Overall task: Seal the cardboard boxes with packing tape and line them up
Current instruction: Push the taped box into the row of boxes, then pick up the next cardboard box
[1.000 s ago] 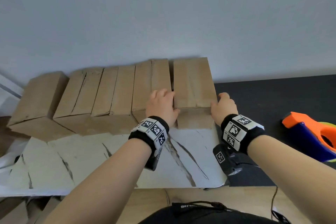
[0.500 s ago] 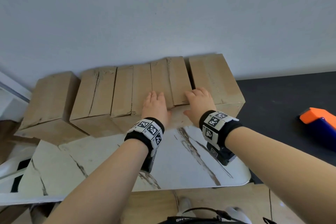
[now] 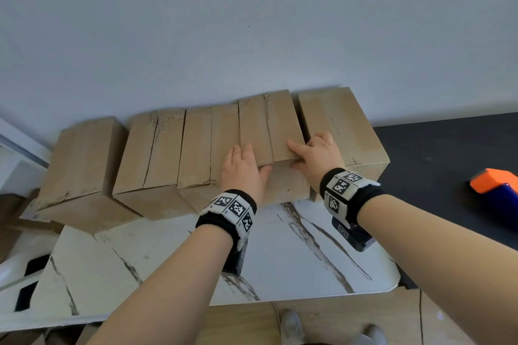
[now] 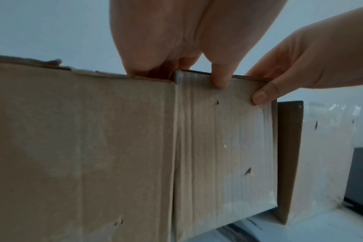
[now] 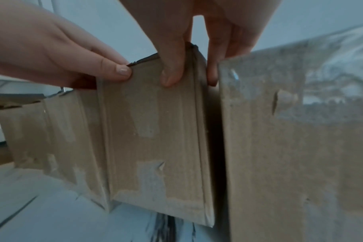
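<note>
Several taped cardboard boxes stand in a row against the wall. Both hands hold the second box from the right (image 3: 269, 126). My left hand (image 3: 242, 168) lies on its top near the left edge, thumb hooked over the front face (image 4: 224, 147). My right hand (image 3: 316, 154) grips its right top corner: the thumb presses the front (image 5: 155, 131) and the fingers reach down into the narrow gap beside the rightmost box (image 3: 339, 126). The box to the left (image 3: 207, 143) touches the held one.
The boxes sit on a white marble-patterned tabletop (image 3: 280, 260), with a black surface (image 3: 448, 148) to the right. An orange and blue tape dispenser (image 3: 496, 190) lies at the far right. The grey wall is directly behind the row.
Both hands left the rightmost box and shifted left onto its neighbour. The right fingers have slipped into the gap between the two boxes.
</note>
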